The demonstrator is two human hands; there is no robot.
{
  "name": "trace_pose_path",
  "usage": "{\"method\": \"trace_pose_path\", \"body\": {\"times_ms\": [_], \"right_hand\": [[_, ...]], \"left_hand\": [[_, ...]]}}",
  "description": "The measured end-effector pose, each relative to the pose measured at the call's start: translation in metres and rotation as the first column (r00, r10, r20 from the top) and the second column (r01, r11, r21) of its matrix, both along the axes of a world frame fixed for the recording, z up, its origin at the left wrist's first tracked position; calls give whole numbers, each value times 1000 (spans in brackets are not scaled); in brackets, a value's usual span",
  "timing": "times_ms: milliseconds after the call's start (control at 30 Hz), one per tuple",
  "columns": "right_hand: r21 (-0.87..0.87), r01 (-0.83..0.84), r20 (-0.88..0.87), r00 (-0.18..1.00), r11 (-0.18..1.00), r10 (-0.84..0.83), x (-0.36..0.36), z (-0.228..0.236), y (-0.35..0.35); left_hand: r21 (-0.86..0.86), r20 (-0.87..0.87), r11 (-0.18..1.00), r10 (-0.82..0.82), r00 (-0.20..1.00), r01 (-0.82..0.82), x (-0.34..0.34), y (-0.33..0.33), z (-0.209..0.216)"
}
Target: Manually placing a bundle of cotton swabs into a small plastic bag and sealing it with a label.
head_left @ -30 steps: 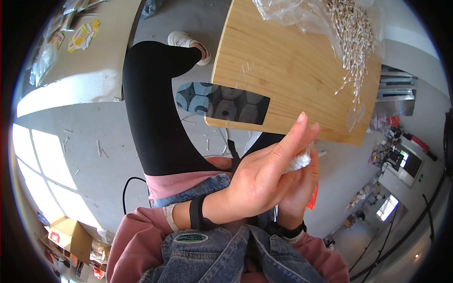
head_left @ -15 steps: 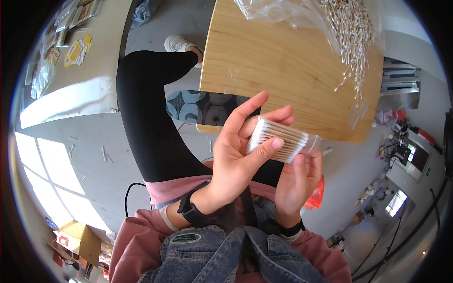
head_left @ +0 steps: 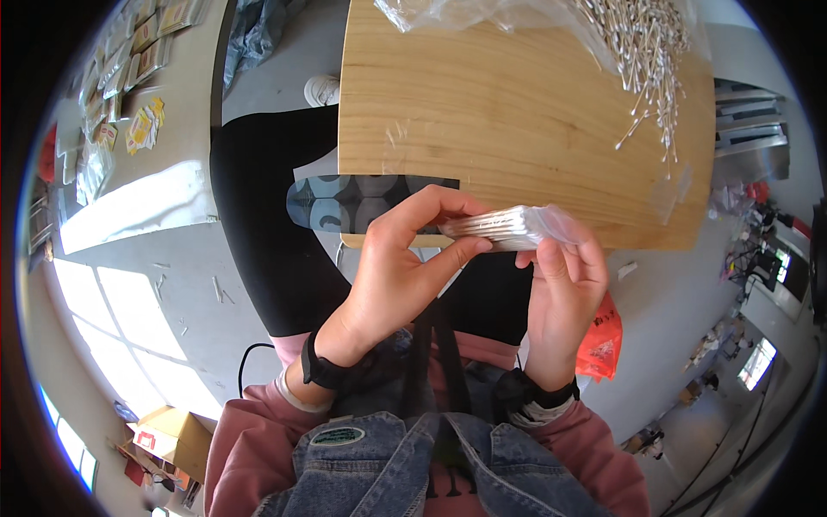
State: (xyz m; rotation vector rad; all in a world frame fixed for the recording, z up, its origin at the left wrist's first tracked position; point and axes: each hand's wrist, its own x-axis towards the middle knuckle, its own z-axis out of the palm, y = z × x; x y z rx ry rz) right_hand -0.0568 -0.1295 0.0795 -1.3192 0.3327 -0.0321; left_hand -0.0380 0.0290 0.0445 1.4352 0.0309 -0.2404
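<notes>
Between my two hands, above my lap and the near edge of the wooden table (head_left: 482, 112), is a small clear bag of cotton swabs (head_left: 504, 226). My left hand (head_left: 388, 258) pinches the bag's left end between thumb and fingers. At the other end, my right hand (head_left: 564, 289) grips the loose clear plastic, its thumb in front and fingers curled behind. The bag is tipped so that mostly its narrow side shows. A heap of loose cotton swabs (head_left: 642, 60) spreads over the table's far right part.
Clear plastic sheeting (head_left: 482, 15) lies along the table's far edge. On a pale table at left are several packed bags (head_left: 129, 65) and yellow cards (head_left: 145, 127). A red plastic bag (head_left: 600, 340) hangs at my right; a cardboard box (head_left: 172, 439) stands lower left.
The bag of swabs has turned from showing its broad face to nearly edge-on. My left thumb has moved off its face to its edge, and the right hand has shifted slightly right.
</notes>
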Motion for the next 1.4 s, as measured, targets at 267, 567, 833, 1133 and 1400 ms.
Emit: {"method": "trace_pose_path", "body": {"times_ms": [267, 567, 833, 1133, 1400], "right_hand": [[-358, -58, 220, 965, 932, 145, 11, -24, 0], [-348, -87, 178, 971, 934, 157, 15, -45, -5], [-189, -59, 98, 992, 980, 78, 18, -42, -7], [-221, -84, 134, 984, 972, 116, 18, -40, -6], [-275, -105, 156, 976, 956, 153, 15, -39, -8]], "left_hand": [[331, 357, 943, -113, 927, -13, 21, 3, 10], [309, 420, 948, -62, 906, -78, 19, -8, -17], [260, 342, 964, -44, 939, -50, 23, -14, -21], [269, 259, 958, 27, 966, -99, 15, -17, -22], [244, 395, 968, -41, 918, -62, 22, -16, -15]]}}
